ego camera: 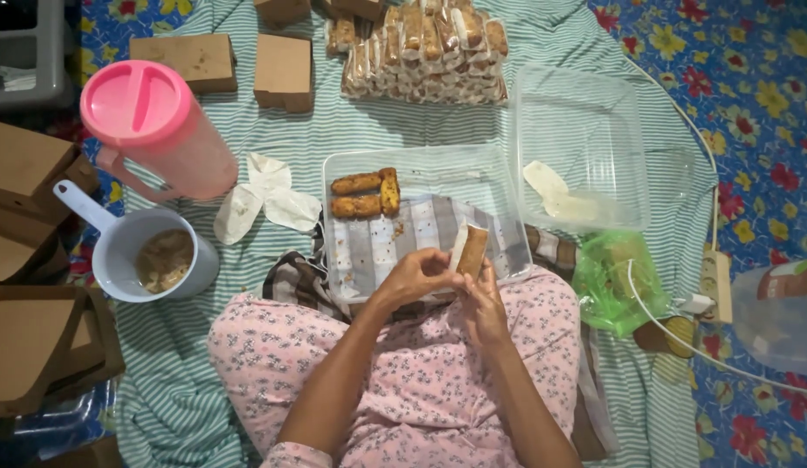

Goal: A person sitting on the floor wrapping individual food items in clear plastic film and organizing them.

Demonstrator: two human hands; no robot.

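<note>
Head view: upright fried roll (472, 251) is pinched between left hand (414, 277) and right hand (483, 303), long axis rising from fingertips

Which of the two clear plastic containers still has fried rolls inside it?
The clear container directly in front of the hands, on the lap: three fried rolls lie in its far-left corner. The other container, to its right, holds only white wrappers.

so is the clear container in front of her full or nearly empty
Nearly empty. The clear container holds only three fried rolls in its far left corner; the checked cloth under it shows through the bare bottom.
</note>
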